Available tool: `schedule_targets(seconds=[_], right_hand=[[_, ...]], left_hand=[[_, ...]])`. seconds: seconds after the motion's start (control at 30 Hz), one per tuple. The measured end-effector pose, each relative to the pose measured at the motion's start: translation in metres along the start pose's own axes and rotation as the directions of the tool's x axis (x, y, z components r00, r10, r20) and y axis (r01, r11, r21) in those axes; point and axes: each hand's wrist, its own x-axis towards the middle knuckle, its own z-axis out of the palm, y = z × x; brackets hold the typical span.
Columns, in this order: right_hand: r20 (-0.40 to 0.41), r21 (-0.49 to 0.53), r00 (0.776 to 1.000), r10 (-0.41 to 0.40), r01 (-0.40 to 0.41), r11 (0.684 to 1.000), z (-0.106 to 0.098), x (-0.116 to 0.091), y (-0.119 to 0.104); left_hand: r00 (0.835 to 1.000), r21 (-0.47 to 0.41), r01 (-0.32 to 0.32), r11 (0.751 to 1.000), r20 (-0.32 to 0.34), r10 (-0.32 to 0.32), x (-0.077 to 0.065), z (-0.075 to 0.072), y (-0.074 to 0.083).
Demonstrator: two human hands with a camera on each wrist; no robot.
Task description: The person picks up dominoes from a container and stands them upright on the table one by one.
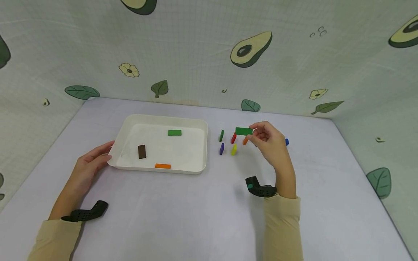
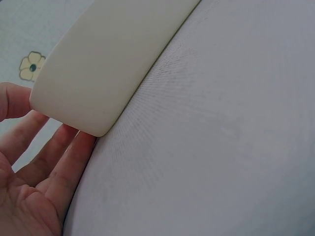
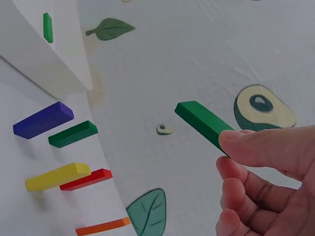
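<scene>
My right hand (image 1: 268, 143) pinches a dark green wooden block (image 1: 243, 131) by one end between thumb and fingers. It is held above the table to the right of the white tray (image 1: 158, 170), and its free end points toward the tray. My left hand (image 1: 89, 161) touches the outside of the tray's left end with thumb and fingertips, near the front corner. Inside the tray lie a green block (image 1: 174, 133), a dark brown block (image 1: 142, 152) and an orange block (image 1: 163, 166), set apart from one another.
Several blocks stand on the table right of the tray, among them purple (image 3: 43, 120), green (image 3: 73, 134), yellow (image 3: 58, 177), red (image 3: 86, 180) and orange (image 3: 103, 226) ones. A blue block (image 1: 287, 142) shows past my right hand. A patterned cloth (image 1: 196, 54) hangs behind the table.
</scene>
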Motion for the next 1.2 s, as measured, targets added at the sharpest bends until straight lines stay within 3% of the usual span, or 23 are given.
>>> schedule_targets(seconds=[0.7, 1.2], right_hand=[[0.029, -0.139, 0.99, 0.137, -0.131, 0.982, -0.013, -0.001, 0.023], [0.136, -0.166, 0.968, 0.211, -0.187, 0.968, -0.009, 0.004, 0.036]], left_hand=[[1.0, -0.038, -0.003, 0.999, -0.004, 0.003, 0.002, 0.0, 0.0], [1.0, -0.06, -0.012, 0.998, 0.004, 0.012, 0.002, 0.0, 0.001]])
